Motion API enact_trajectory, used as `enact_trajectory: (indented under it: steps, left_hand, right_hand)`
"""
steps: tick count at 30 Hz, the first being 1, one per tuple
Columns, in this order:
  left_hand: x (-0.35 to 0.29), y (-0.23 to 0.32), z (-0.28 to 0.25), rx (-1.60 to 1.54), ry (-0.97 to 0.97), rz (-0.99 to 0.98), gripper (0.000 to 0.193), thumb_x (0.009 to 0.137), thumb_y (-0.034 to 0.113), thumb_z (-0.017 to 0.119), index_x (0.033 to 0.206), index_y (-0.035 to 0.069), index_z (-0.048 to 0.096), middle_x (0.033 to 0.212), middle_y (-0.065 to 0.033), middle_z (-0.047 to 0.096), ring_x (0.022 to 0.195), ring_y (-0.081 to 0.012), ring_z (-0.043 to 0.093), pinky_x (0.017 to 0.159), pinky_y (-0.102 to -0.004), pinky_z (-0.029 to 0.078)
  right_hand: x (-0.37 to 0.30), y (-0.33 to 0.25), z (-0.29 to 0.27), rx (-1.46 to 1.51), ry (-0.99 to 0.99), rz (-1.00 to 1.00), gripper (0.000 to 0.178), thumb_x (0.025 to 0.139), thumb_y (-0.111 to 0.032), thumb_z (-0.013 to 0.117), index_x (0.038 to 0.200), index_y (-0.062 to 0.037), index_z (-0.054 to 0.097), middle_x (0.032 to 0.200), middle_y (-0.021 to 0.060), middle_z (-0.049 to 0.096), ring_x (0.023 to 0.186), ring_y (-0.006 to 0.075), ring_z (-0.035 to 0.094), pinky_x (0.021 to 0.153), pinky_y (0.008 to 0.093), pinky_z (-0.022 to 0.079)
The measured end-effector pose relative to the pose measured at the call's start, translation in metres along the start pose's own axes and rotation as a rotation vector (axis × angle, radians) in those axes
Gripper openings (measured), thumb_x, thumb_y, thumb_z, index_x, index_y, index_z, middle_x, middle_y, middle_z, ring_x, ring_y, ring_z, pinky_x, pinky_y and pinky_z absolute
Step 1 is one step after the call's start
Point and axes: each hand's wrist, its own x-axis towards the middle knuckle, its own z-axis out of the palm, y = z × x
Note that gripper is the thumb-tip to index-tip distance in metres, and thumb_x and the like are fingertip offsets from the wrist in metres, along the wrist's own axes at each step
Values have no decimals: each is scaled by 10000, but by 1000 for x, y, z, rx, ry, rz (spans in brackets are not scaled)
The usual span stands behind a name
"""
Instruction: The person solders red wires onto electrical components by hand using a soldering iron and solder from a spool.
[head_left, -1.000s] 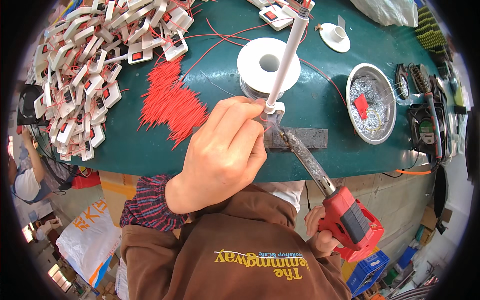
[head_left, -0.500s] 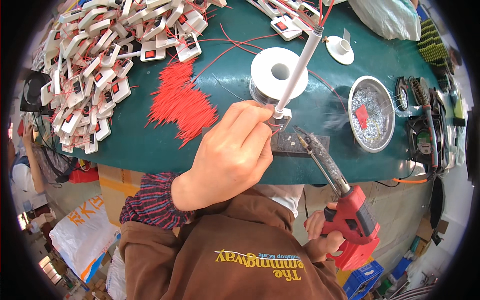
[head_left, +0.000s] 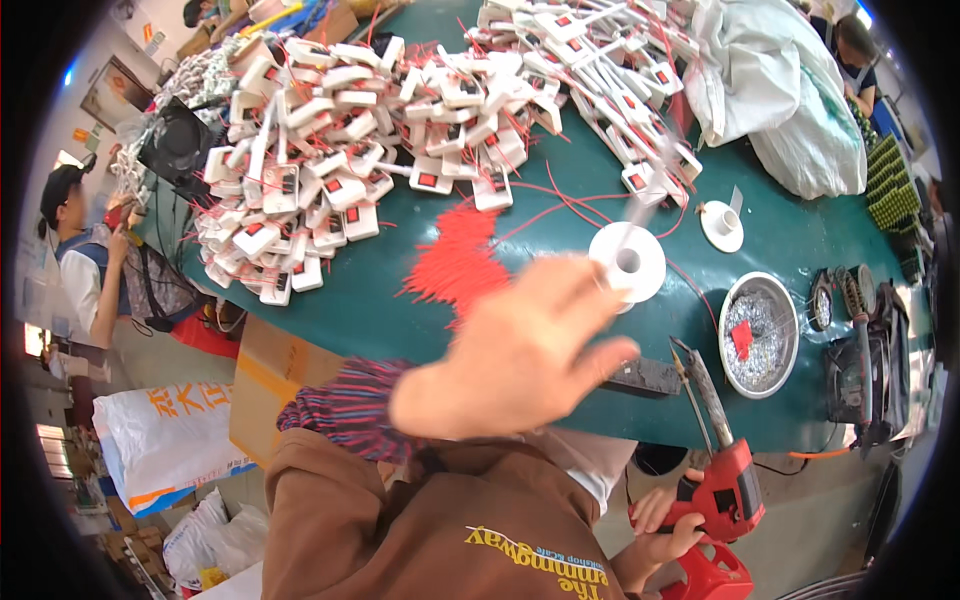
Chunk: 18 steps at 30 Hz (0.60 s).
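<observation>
My left hand [head_left: 515,350] is blurred over the front of the green table, its thumb spread away from the fingers. A smeared white tube [head_left: 648,195] rises just beyond its fingertips; whether they touch it is hard to tell. At the lower right, my right hand [head_left: 665,522] grips a red soldering gun [head_left: 728,490], its tip pointing up toward the table. A dark block [head_left: 645,376] lies between the left hand and the tip. Beyond the left hand stands a white spool [head_left: 645,262], with a heap of short red wires [head_left: 455,262] to its left.
White switch housings with red wires [head_left: 330,190] are piled across the far left and middle. Right of the spool are a metal bowl of shiny scraps [head_left: 760,380] and a white flanged piece [head_left: 722,228]. A white sack [head_left: 800,120] lies behind. Another person [head_left: 80,265] sits at left.
My left hand has lifted off the block and its thumb has spread from the fingers. The white tube has moved up and away, blurred. The view has shifted, showing more of the far table.
</observation>
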Motion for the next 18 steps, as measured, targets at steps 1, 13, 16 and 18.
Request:
enact_trajectory:
  steps: [1,13,16,18]
  left_hand:
    - [17,-3,-24,135,13,8,290,767,96,685,1042,26,627,935,-139,589,886,-284,586,742,-353,490]
    - [129,-107,-83,982,326,-129,461,881,431,552,964,-8,663,1032,-184,639,951,-327,590,860,-398,439]
    - [138,-76,-19,439,94,47,268,824,265,651,950,30,665,1009,-132,641,950,-311,584,853,-391,442]
    - [150,-93,23,627,-247,49,182,790,195,647,886,42,670,941,-139,638,922,-318,594,836,-424,442]
  right_hand:
    - [1,-1,3,14,-2,-8,658,913,-485,490,1230,73,344,436,6,376,309,122,356,340,250,329]
    - [3,-9,9,-14,28,-57,587,939,-448,458,1211,64,365,443,12,377,305,124,364,348,254,340]
    - [0,-1,-7,3,40,-32,579,937,-443,467,1196,66,372,438,15,379,300,124,366,349,259,352]
    - [0,-1,-12,-4,29,-48,573,935,-440,473,1188,66,378,438,18,382,301,127,375,349,266,363]
